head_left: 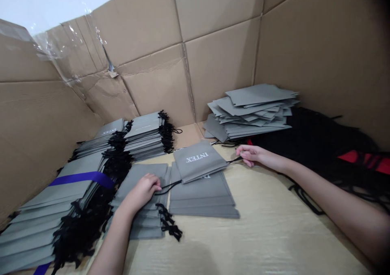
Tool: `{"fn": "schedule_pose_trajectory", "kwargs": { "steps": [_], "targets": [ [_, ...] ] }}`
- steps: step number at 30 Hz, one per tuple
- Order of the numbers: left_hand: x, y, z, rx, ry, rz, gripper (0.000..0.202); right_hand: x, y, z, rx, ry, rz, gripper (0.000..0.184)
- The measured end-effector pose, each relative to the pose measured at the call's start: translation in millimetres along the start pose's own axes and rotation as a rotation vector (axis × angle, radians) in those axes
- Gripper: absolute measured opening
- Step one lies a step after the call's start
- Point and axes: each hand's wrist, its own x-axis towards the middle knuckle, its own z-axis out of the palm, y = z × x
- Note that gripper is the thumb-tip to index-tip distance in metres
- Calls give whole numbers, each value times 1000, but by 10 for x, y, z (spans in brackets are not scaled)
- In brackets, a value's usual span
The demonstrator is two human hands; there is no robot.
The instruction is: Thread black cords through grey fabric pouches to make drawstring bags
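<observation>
- A grey pouch [199,161] with white INTEX lettering lay at the centre of a pale tabletop [258,226], between a person's two bare hands
- The left hand [148,184] was curled closed, pinching the left cord [167,187], a black loop that ran from the pouch's near left corner
- The right hand [249,155] pinched the right cord [234,160], also black, between thumb and fingers, just beyond the pouch's right edge
- The pouch sat slightly turned on top of a fanned stack [204,202] of similar grey pouches
- Beneath and beside the left hand was a corded stack [146,228], its knotted black ends facing right
- Farther left stood more piles of corded pouches [143,139], with a purple band [82,178] across one of them
- Back right, an uneven pile [256,112] of grey pouches rose beside a dark heap [319,139], partly cord, with a red patch [365,160] showing near its right side
- Creased cardboard walls [219,51] enclosed the back and sides
</observation>
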Motion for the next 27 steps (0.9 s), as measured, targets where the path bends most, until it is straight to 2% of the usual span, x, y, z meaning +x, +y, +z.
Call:
{"fn": "schedule_pose_trajectory", "kwargs": {
  "steps": [6,13,24,27],
  "targets": [
    [-62,16,-78,-3,-49,-31,16,3,27,-15,-5,-11,5,29],
    [-106,19,-143,10,-72,-42,17,-24,-54,21,-30,2,13,28],
    [-87,35,-87,145,-101,-84,15,-14,-53,59,-20,3,-3,30],
    [-6,143,-68,242,-68,-152,14,-5,-59,86,-13,23,-13,34]
  ]
}}
